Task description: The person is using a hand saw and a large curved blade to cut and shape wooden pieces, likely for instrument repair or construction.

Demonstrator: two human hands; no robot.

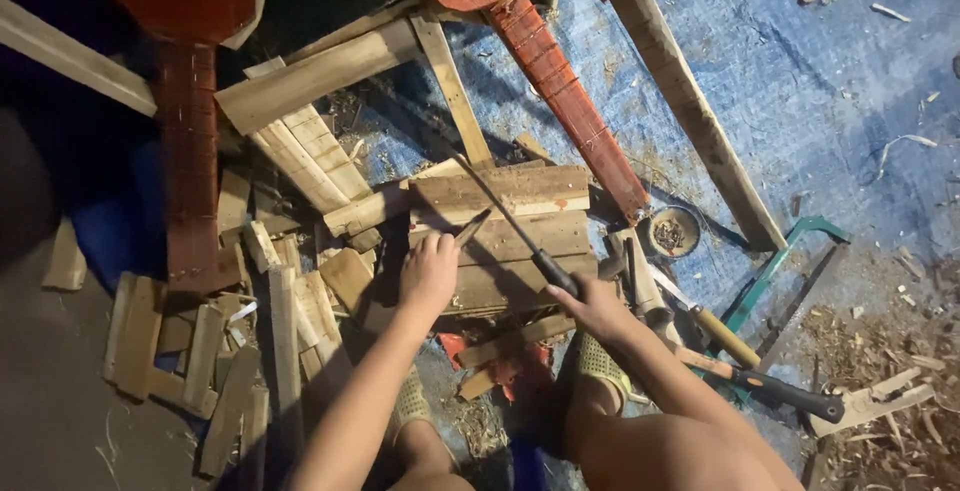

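Wooden planks (500,226) lie stacked at the frame's centre on a blue tarpaulin (800,81). Left hand (428,273) presses flat on the planks, fingers curled around a small wood sliver (472,227). Right hand (590,303) has its fingers closed on the dark handle of a long blade (505,213) slanting across the planks. Green hacksaw (785,271) and hammer (770,386) lie at lower right.

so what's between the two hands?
Head view: the plank stack spans the gap between left hand and right hand; the right hand's blade slants above it.
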